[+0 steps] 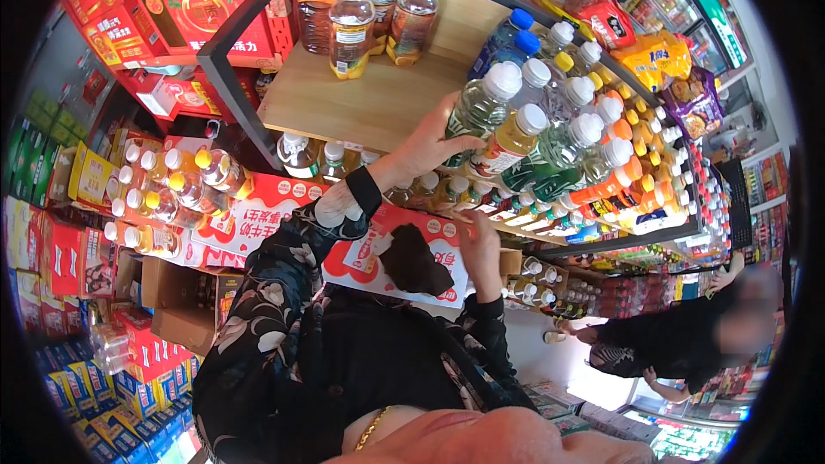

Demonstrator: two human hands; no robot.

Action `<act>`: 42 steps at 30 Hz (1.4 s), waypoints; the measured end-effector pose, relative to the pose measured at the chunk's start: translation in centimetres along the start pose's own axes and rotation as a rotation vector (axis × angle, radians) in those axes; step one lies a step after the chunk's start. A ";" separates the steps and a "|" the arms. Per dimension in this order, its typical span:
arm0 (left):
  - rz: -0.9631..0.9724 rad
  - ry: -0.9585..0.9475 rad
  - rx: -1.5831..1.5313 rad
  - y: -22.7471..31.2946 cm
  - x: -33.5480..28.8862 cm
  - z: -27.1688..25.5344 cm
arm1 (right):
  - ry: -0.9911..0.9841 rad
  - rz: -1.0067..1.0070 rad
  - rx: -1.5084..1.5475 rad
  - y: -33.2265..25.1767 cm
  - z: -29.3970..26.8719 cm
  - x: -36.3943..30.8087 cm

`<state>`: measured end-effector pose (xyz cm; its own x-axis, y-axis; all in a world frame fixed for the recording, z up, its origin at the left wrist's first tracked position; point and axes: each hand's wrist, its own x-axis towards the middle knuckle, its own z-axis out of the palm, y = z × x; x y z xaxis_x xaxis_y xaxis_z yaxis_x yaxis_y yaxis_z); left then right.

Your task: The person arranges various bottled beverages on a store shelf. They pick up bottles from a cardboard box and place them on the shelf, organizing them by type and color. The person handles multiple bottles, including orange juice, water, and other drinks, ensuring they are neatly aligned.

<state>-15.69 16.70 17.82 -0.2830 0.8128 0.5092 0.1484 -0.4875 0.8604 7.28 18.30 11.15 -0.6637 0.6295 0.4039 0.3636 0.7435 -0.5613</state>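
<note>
My left hand point(430, 142) reaches over the shelf edge and is closed around a clear bottle point(479, 107) with a white cap and green label. The bottle stands upright at the near end of the packed rows. Right beside it is an amber drink bottle point(513, 142), also white-capped. My right hand point(478, 245) hangs lower, below the shelf front, its fingers loosely bent and with nothing visible in them. Close to it, a crumpled dark brown cloth point(417, 262) lies on a red and white carton point(361, 245).
Several yellow-capped tea bottles point(351, 30) stand on the wooden shelf point(344, 107). More bottles point(176, 185) are grouped on cartons at left, above an open cardboard box point(185, 301). Red gift boxes point(185, 0) are stacked behind. A person in black point(662, 344) is at right.
</note>
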 end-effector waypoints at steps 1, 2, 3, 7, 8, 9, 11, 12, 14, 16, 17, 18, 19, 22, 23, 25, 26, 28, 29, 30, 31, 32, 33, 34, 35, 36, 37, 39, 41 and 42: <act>-0.013 0.018 -0.031 -0.9 -0.5 -0.4 | 0.052 0.052 -0.001 0.6 -0.1 0.5; -0.019 0.030 -0.065 -1.6 -0.8 -0.9 | 0.089 0.101 0.036 1.7 -0.3 0.8; 0.052 0.092 0.137 -2.0 -1.4 -1.9 | 0.112 0.111 0.009 2.1 -0.8 1.2; -0.032 0.407 0.291 -2.6 -3.3 -7.3 | 0.134 0.174 -0.038 3.4 -2.6 1.8; -0.020 0.463 0.345 -3.0 -3.7 -9.6 | 0.127 0.162 -0.061 3.6 -2.6 2.0; -0.009 0.510 0.389 -3.1 -3.5 -10.7 | 0.166 0.162 -0.067 4.0 -2.5 2.1; -0.082 0.401 0.323 -2.8 -2.9 -12.0 | 0.170 0.150 -0.064 4.3 -2.6 2.5; -0.117 0.347 0.292 -2.4 -2.4 -12.3 | 0.186 0.125 -0.055 4.4 -2.6 2.8; -0.029 0.311 0.439 -2.8 -0.6 -12.4 | 0.172 0.158 -0.007 4.3 -2.8 3.2; -0.006 0.282 0.528 -3.5 1.2 -12.3 | 0.144 0.200 0.016 4.5 -3.1 3.4; -0.028 0.271 0.545 -3.8 2.0 -12.1 | 0.122 0.228 0.016 4.7 -3.2 3.4; -0.048 0.259 0.558 -4.2 3.0 -11.9 | 0.102 0.256 0.013 5.1 -3.4 3.6; -0.071 0.260 0.545 -4.5 3.9 -11.9 | 0.117 0.257 0.035 5.4 -3.5 3.8; -0.111 0.268 0.593 -5.9 5.8 -12.6 | 0.109 0.280 0.034 7.1 -3.1 4.2; -0.109 0.262 0.648 -6.6 6.4 -12.5 | 0.091 0.331 0.039 7.8 -3.1 4.1; -0.030 0.197 0.644 -8.2 7.8 -12.7 | 0.086 0.361 0.049 8.9 -3.4 3.9; -0.060 0.183 0.659 -8.5 8.1 -12.4 | 0.063 0.389 0.042 8.9 -3.3 4.0; -0.118 0.154 0.688 -9.2 8.8 -11.5 | 0.095 0.342 0.035 8.6 -3.5 4.0; -0.135 0.125 0.641 -9.4 9.0 -11.4 | 0.108 0.317 0.038 8.2 -3.4 4.0; -0.153 0.096 0.593 -9.8 9.3 -11.1 | 0.110 0.319 0.052 8.3 -3.3 4.0; -0.169 0.067 0.546 -10.1 9.7 -10.7 | 0.112 0.319 0.065 8.4 -3.2 4.1; -0.161 0.064 0.508 -11.0 10.0 -9.8 | 0.116 0.324 0.072 8.6 -3.2 4.1; -0.152 0.064 0.473 -11.7 10.3 -9.0 | 0.114 0.322 0.070 8.6 -3.3 4.2; -0.142 0.066 0.439 -12.4 10.5 -8.3 | 0.111 0.318 0.069 8.3 -3.3 4.3; -0.121 0.030 0.499 -13.0 11.1 -7.5 | 0.113 0.323 0.061 8.2 -3.5 4.2; -0.079 0.033 0.488 -14.0 11.5 -7.4 | 0.091 0.337 0.059 7.8 -3.5 4.5; -0.037 0.039 0.480 -15.0 11.8 -7.2 | 0.069 0.348 0.058 7.3 -3.5 4.8; -0.035 0.028 0.452 -14.6 12.1 -6.6 | 0.042 0.375 0.034 7.8 -3.5 4.6; -0.117 0.010 0.428 -13.3 12.0 -6.6 | 0.078 0.356 0.043 8.4 -3.4 4.3; -0.117 -0.019 0.473 -11.6 11.8 -6.8 | 0.090 0.345 0.055 8.5 -3.2 4.2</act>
<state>-27.18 29.76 13.72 -0.3064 0.8614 0.4051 0.5323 -0.1977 0.8231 9.61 27.99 10.40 -0.4472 0.8604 0.2444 0.5187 0.4721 -0.7128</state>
